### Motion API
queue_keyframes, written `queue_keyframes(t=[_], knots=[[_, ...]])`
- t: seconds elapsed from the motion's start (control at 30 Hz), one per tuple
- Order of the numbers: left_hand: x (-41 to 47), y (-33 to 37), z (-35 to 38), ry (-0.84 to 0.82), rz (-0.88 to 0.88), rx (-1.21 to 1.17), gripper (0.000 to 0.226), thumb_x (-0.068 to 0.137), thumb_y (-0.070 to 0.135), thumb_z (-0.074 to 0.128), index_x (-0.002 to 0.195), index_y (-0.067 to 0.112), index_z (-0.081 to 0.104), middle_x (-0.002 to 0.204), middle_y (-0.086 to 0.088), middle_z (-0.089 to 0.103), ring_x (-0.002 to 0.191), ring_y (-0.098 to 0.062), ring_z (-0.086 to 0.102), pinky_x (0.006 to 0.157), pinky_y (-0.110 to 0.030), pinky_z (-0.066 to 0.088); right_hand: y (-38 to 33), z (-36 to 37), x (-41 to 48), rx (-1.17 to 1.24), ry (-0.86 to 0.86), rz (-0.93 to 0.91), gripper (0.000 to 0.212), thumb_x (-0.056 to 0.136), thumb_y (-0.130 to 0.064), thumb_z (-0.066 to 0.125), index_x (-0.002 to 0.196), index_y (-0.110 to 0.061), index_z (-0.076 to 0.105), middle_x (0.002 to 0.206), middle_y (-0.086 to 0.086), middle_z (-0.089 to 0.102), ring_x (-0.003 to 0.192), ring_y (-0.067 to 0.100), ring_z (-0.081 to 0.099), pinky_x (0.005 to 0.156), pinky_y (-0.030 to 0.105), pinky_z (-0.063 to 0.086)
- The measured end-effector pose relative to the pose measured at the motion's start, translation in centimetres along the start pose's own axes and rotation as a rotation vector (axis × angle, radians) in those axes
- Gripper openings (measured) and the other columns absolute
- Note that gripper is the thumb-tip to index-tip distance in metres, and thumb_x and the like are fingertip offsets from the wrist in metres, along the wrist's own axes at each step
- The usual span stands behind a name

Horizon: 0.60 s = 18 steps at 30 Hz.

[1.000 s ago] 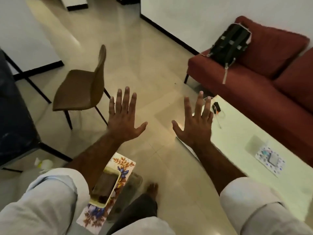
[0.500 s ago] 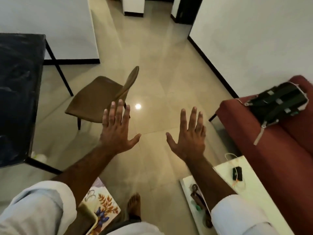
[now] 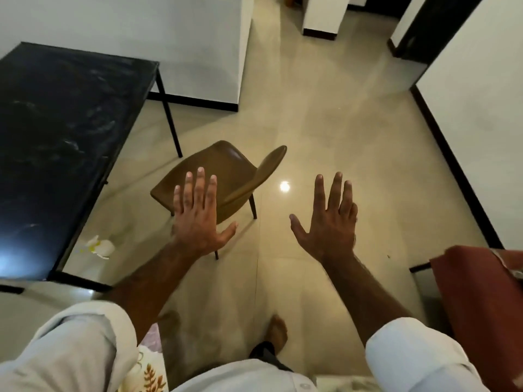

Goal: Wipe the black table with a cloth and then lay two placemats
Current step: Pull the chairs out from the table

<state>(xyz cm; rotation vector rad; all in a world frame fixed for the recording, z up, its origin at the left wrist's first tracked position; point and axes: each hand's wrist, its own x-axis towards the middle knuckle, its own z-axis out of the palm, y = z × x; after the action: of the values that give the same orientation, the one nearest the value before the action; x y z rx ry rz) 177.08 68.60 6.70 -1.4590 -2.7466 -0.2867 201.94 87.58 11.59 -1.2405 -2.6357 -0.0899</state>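
The black table (image 3: 65, 131) fills the left of the view, its glossy top smeared with pale streaks. Both my hands are held out in front of me over the floor, palms down, fingers straight and spread, holding nothing. My left hand (image 3: 198, 219) hovers in front of the brown chair, to the right of the table. My right hand (image 3: 329, 222) is level with it, further right. A corner of a floral-patterned placemat (image 3: 150, 372) shows at the bottom, beside my left sleeve. No cloth is in either hand.
A brown chair (image 3: 226, 176) stands on the tiled floor just right of the table. A crumpled white-and-yellow thing (image 3: 100, 246) lies on the floor under the table's edge. A red sofa corner (image 3: 475, 287) is at the right. My bare foot (image 3: 277, 332) is below.
The view has swung left: the sofa, backpack and white low table have slid out to the right and the black table has come fully into view. Both hands stay spread and empty.
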Motion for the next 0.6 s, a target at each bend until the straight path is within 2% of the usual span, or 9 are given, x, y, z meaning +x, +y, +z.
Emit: queue_keyframes(t=[0.23,0.43,0.5,0.6], knots=[[5.9,1.8,1.2,-0.034,-0.220,-0.026,0.135,0.084,0.091,0.049,0.175,0.017,-0.017,0.182,-0.013,-0.026,0.170,-0.041,-0.018,0.135,-0.070,0.004,2.8,4.3,13.1,0.022,-0.051,-0.217,0.108,0.098,-0.081,0.044,0.178,-0.017,0.007,0.183,0.022,-0.001,0.169,0.047,0.008,0.122,0.062,0.034],[11.9,0.1,4.4,-0.077,-0.456,-0.155,0.130,0.089,0.095,0.044,0.175,0.020,-0.019,0.182,-0.009,-0.029,0.169,-0.037,-0.024,0.135,-0.065,-0.005,0.9,9.4,24.3,0.038,-0.089,-0.343,0.109,0.098,-0.082,0.043,0.178,-0.017,0.006,0.184,0.022,0.001,0.169,0.047,0.009,0.123,0.064,0.034],[14.3,-1.4,6.0,-0.075,-0.586,-0.287,0.126,0.090,0.095,0.045,0.176,0.023,-0.015,0.184,-0.005,-0.022,0.170,-0.035,-0.019,0.134,-0.062,-0.003,-0.5,11.5,27.8,0.035,-0.109,-0.378,0.108,0.099,-0.081,0.043,0.178,-0.018,0.006,0.184,0.022,0.002,0.168,0.047,0.011,0.123,0.063,0.034],[17.6,-3.8,8.3,-0.120,-0.868,-0.497,0.124,0.092,0.092,0.051,0.177,0.024,-0.010,0.186,-0.004,-0.013,0.172,-0.035,-0.008,0.135,-0.064,0.009,-3.1,14.4,33.0,0.034,-0.119,-0.410,0.109,0.098,-0.082,0.046,0.178,-0.018,0.007,0.183,0.023,0.005,0.167,0.048,0.016,0.122,0.064,0.036]])
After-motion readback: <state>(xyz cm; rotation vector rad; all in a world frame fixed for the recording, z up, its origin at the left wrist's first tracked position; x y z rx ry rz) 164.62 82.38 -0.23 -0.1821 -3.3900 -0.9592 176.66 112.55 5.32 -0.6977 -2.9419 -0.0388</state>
